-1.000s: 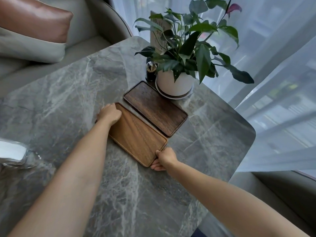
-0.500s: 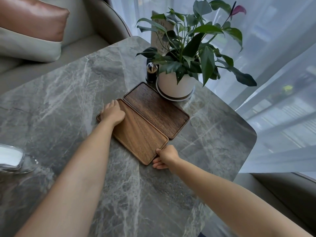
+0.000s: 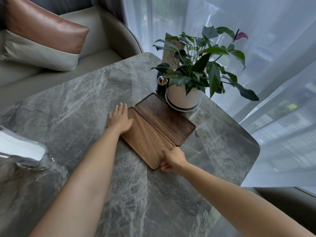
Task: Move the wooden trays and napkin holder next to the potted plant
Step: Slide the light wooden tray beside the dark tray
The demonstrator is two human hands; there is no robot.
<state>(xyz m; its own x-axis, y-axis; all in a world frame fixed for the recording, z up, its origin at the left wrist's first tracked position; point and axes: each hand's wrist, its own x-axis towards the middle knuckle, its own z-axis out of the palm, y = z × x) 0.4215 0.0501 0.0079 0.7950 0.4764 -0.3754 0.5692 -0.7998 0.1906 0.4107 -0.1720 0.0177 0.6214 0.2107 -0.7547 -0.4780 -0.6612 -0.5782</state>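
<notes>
Wooden trays lie side by side: my left hand (image 3: 120, 119) rests flat, fingers spread, on the lighter tray (image 3: 147, 141); my right hand (image 3: 172, 159) pinches its near corner. Beyond, the darker tray (image 3: 165, 118) touches the potted plant (image 3: 183, 98), beside a toothpick jar (image 3: 161, 84).
</notes>
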